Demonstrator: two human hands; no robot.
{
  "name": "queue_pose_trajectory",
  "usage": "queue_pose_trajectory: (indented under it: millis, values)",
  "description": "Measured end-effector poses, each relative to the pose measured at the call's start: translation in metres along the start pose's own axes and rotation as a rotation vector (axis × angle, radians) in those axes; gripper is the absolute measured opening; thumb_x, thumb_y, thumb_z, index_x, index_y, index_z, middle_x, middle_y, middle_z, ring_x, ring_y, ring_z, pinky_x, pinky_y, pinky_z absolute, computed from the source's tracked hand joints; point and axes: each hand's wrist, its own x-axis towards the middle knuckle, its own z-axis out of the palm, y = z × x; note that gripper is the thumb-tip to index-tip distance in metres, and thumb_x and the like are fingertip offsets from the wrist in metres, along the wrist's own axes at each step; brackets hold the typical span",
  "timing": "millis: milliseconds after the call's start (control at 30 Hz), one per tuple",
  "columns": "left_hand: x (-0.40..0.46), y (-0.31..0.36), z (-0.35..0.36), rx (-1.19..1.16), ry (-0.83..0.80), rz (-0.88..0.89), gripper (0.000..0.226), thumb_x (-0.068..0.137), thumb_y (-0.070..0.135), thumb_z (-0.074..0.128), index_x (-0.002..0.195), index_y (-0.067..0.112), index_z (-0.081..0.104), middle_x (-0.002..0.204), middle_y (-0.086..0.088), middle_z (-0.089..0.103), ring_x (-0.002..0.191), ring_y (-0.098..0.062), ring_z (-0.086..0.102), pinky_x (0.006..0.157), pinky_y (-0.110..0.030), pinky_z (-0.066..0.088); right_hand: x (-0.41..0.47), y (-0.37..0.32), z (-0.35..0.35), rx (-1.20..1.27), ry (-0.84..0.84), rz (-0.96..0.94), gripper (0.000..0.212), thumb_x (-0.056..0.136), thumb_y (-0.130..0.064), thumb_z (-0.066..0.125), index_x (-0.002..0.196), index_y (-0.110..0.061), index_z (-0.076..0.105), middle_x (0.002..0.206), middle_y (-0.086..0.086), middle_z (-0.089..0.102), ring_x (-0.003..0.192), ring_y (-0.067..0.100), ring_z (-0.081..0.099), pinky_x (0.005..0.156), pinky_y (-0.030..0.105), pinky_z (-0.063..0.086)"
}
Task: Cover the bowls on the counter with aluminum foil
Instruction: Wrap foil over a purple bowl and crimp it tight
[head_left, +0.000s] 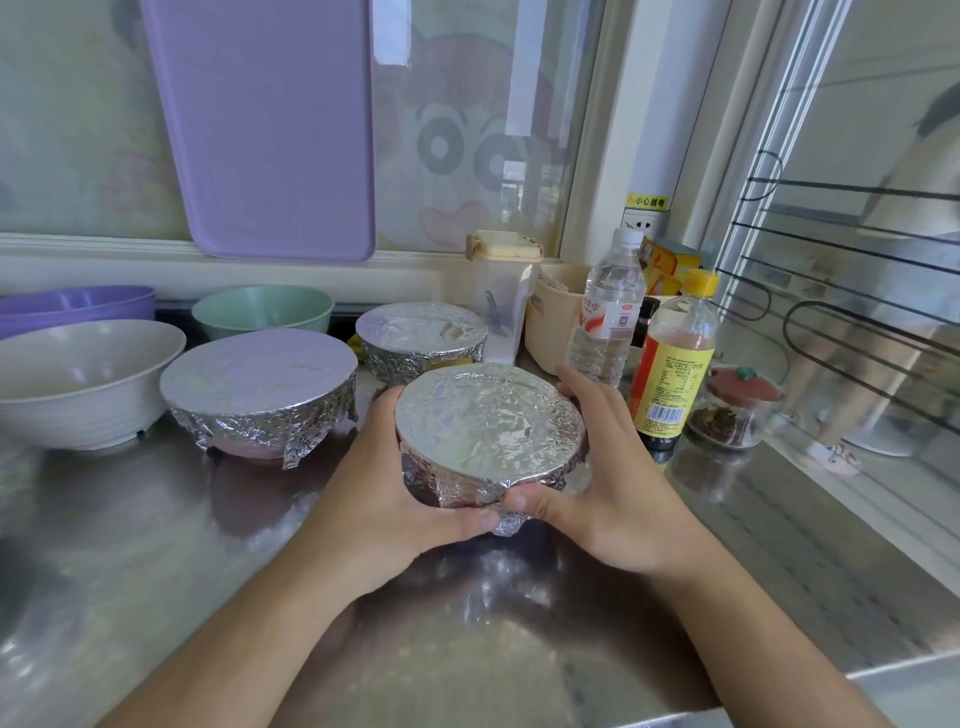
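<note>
Three foil-covered bowls on the steel table (130, 519). Nearest one, the front foil bowl (491, 436), sits right of centre, held from both sides. Left hand (384, 483) wraps its left side, fingers curled round the far side and thumb pressed on the crumpled foil at the near lower edge. Right hand (608, 467) grips the right side, fingers curled behind the rim, thumb on the foil at the front, nearly touching the left thumb. Foil top is flat and wrinkled, skirt crimped down the wall; cannot tell whether the bowl rests on the table or is slightly lifted.

Large foil bowl (260, 389) stands to the left, foil hanging ragged at the sides, pinkish base showing underneath. Small foil bowl (421, 338) sits behind, near the back.

Uncovered: white bowl (83, 379) far left, green bowl (262, 312) behind the large one, purple bowls (72, 306) stacked at back left.

Purple cutting board (260, 130) leans against the window. Right of the hands: water bottle (610, 312), yellow-capped sauce bottle (675, 358), small glass jar (735, 405) with a red lid, clear lidded container (501, 291), cream tub (550, 312).
</note>
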Motion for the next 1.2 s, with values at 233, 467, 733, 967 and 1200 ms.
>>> queue_pose_trajectory:
  millis: [233, 467, 733, 967, 1200]
  values:
    - [-0.002, 0.006, -0.005, -0.063, -0.101, -0.085, 0.165, 0.032, 0.075, 0.096, 0.163, 0.043, 0.001, 0.161, 0.029, 0.017, 0.147, 0.01, 0.025, 0.123, -0.028, 0.028, 0.001, -0.001, -0.002, 0.18, -0.073, -0.028, 0.121, 0.063, -0.074, 0.087, 0.16, -0.053, 0.018, 0.162, -0.031, 0.032, 0.153, -0.004, 0.028, 0.125, 0.031, 0.03]
    - [-0.002, 0.008, 0.003, -0.132, -0.044, -0.033, 0.128, 0.047, 0.069, 0.096, 0.148, 0.054, 0.018, 0.134, 0.057, 0.029, 0.127, 0.03, 0.031, 0.102, 0.002, 0.027, -0.006, 0.004, -0.008, 0.365, -0.089, 0.081, 0.079, 0.087, -0.064, 0.067, 0.156, -0.052, 0.03, 0.147, -0.048, 0.039, 0.142, -0.02, 0.032, 0.112, 0.011, 0.032]
    - [0.002, 0.004, -0.006, -0.166, -0.097, -0.143, 0.154, 0.039, 0.072, 0.092, 0.164, 0.048, 0.005, 0.15, 0.038, 0.04, 0.135, 0.02, 0.037, 0.118, -0.023, 0.029, 0.004, 0.006, -0.001, 0.416, 0.023, 0.21, 0.07, 0.087, -0.062, 0.061, 0.151, -0.039, 0.048, 0.149, -0.019, 0.048, 0.138, -0.002, 0.047, 0.113, 0.03, 0.042]
    - [0.003, -0.002, -0.007, -0.168, -0.128, -0.062, 0.105, 0.069, 0.051, 0.094, 0.155, 0.05, 0.033, 0.143, 0.041, 0.051, 0.132, 0.022, 0.044, 0.115, -0.021, 0.032, 0.001, 0.007, -0.005, 0.486, -0.02, 0.173, 0.081, 0.084, -0.045, 0.078, 0.155, -0.033, 0.042, 0.139, -0.023, 0.064, 0.13, -0.002, 0.059, 0.113, 0.034, 0.047]
    - [0.003, -0.001, -0.006, -0.182, -0.125, 0.007, 0.104, 0.068, 0.054, 0.096, 0.155, 0.038, 0.04, 0.147, 0.021, 0.058, 0.138, 0.001, 0.052, 0.121, -0.04, 0.038, -0.001, 0.002, -0.007, 0.412, -0.121, 0.093, 0.122, 0.065, -0.06, 0.092, 0.164, -0.028, 0.027, 0.142, -0.038, 0.056, 0.135, -0.014, 0.049, 0.106, 0.008, 0.041]
